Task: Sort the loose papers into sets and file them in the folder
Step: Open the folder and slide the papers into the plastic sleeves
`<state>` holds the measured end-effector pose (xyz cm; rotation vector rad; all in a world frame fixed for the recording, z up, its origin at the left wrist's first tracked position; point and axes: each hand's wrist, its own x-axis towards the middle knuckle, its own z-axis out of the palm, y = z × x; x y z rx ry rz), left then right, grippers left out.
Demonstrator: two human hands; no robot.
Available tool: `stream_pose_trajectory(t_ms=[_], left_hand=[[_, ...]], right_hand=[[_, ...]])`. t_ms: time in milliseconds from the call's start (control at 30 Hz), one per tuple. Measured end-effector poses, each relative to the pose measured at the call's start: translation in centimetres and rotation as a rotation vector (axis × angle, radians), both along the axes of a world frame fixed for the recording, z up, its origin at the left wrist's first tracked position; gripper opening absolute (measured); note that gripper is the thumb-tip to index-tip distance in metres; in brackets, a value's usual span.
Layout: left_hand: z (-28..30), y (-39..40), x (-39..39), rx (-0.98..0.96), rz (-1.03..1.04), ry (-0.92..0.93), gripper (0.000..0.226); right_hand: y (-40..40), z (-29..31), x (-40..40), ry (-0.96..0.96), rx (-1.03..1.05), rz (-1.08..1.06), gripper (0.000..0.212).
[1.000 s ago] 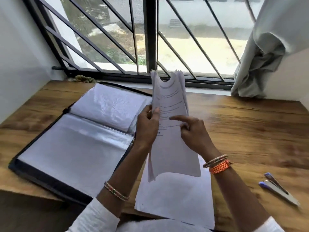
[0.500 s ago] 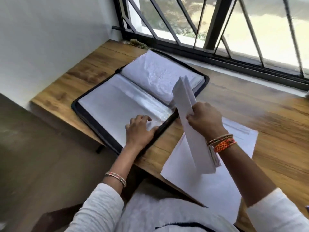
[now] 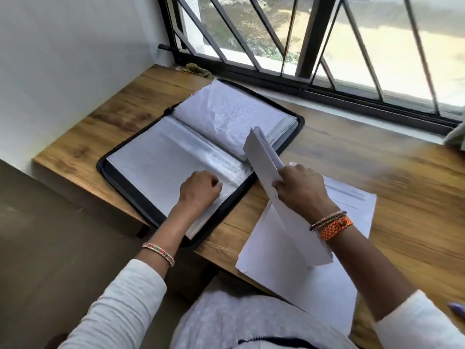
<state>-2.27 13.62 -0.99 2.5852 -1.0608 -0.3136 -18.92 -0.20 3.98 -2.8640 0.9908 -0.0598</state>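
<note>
A black zip folder lies open on the wooden desk, its clear plastic sleeves spread left and right. My left hand rests on the near sleeve page with fingers curled at the sleeve's edge; whether it pinches the plastic I cannot tell. My right hand grips a set of white papers, held edge-on and tilted, just right of the folder. Under that arm more loose papers lie flat on the desk, overhanging its front edge.
A barred window runs along the desk's far side, a white wall on the left. A small dark bundle sits in the back corner. A purple object shows at the right edge. Bare desk lies to the right.
My left hand let go of the paper set and came down onto the folder's sleeve, curling there. My right hand alone now holds the set. The view swung left.
</note>
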Motion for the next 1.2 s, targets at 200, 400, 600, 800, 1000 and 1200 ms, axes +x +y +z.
stream_pose_trajectory(t_ms=[200,400,600,800,1000,1200], left_hand=[[1.5,-0.9,1.8,0.218,-0.271,-0.286,0.035],[3.5,-0.7,2.7,-0.067,-0.239,-0.356,0.028],[4.6,-2.1,2.4,-0.215,-0.170,-0.296,0.028],[5.9,-3.1,2.2,-0.207,-0.191,-0.238,0.028],[6.4,-2.6,-0.2,-0.096,-0.268,-0.334,0.021],[5.8,2.3,-1.4,-0.013,-0.084,-0.273,0.021]], right_hand=[[1.6,1.3,-1.3,-0.043,-0.092,0.116,0.022],[4.3,1.1,-3.7,0.005,-0.044,0.292,0.027],[4.9,1.2,-2.8,0.094,0.001,0.316,0.027],[5.3,1.5,1.7,0.154,0.012,0.322,0.016],[5.7,0.2,6.4,0.048,0.057,0.312,0.015],[6.5,-1.0,4.3,-0.324,0.014,0.361,0.023]])
